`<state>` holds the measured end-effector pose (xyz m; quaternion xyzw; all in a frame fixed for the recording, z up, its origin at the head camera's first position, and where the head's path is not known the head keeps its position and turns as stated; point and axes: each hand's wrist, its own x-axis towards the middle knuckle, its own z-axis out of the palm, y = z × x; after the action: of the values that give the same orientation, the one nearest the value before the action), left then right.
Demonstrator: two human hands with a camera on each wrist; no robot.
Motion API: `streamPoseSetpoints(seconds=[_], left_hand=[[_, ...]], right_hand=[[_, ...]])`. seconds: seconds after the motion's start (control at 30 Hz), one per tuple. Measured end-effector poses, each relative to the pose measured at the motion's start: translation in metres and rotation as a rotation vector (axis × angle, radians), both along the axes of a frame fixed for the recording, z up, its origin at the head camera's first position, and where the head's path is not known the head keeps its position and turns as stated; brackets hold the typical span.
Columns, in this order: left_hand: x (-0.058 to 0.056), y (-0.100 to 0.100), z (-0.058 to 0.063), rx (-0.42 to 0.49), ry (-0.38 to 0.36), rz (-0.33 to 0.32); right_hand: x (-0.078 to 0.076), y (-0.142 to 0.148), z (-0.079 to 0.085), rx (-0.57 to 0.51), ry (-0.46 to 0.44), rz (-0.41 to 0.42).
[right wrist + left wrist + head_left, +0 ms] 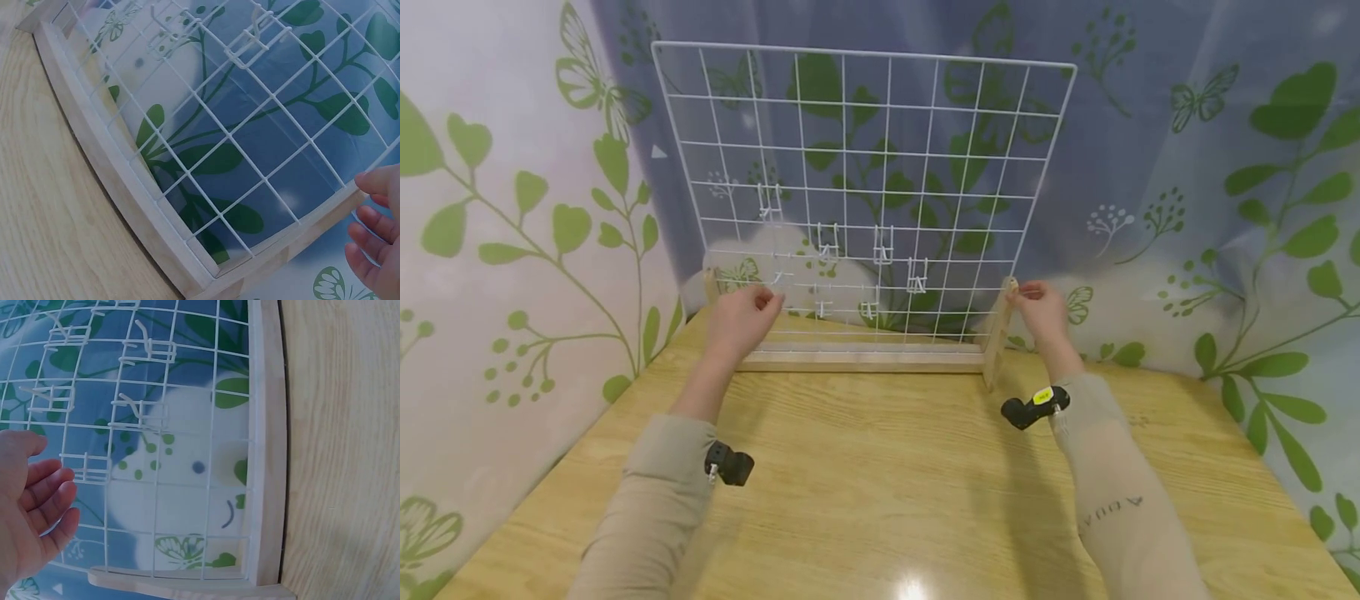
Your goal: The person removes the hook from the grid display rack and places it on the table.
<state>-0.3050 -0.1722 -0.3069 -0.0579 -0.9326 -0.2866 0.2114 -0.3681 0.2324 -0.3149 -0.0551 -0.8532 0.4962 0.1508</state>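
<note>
A white wire grid panel (865,55) stands upright in a wooden base (859,365) with a side post at each end. Several white wire hooks (883,250) hang on it. My left hand (741,321) is in front of the grid's lower left part, fingers loosely bent and apart from the thumb. Its fingertips come right beside one hook (87,470). At the right end, my right hand (1043,312) pinches the top of the wooden side post (997,333), with the thumb on one side and fingers on the other in the right wrist view.
The base stands on a wood-grain table (880,467) near its back edge. Behind it hangs a curtain (1150,167) printed with green leaves and butterflies. A small black camera is strapped at each wrist over beige sleeves (1120,483).
</note>
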Motion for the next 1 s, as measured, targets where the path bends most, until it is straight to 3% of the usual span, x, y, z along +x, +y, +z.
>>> streamPoseSetpoints(seconds=[0.27, 0.5, 0.67, 1.0], left_hand=[[-0.004, -0.002, 0.008, 0.062, -0.014, 0.018], [-0.009, 0.001, 0.018, 0.144, -0.004, 0.028], [-0.015, 0.002, 0.029, 0.225, -0.001, 0.041], [-0.026, 0.0, 0.057, 0.33, 0.098, 0.046]], right_hand=[[-0.008, 0.005, 0.001, -0.037, 0.019, 0.089], [-0.009, 0.008, 0.0, -0.102, -0.001, 0.112], [-0.009, 0.008, 0.0, -0.132, -0.009, 0.12], [-0.009, 0.005, 0.001, -0.131, 0.018, 0.09]])
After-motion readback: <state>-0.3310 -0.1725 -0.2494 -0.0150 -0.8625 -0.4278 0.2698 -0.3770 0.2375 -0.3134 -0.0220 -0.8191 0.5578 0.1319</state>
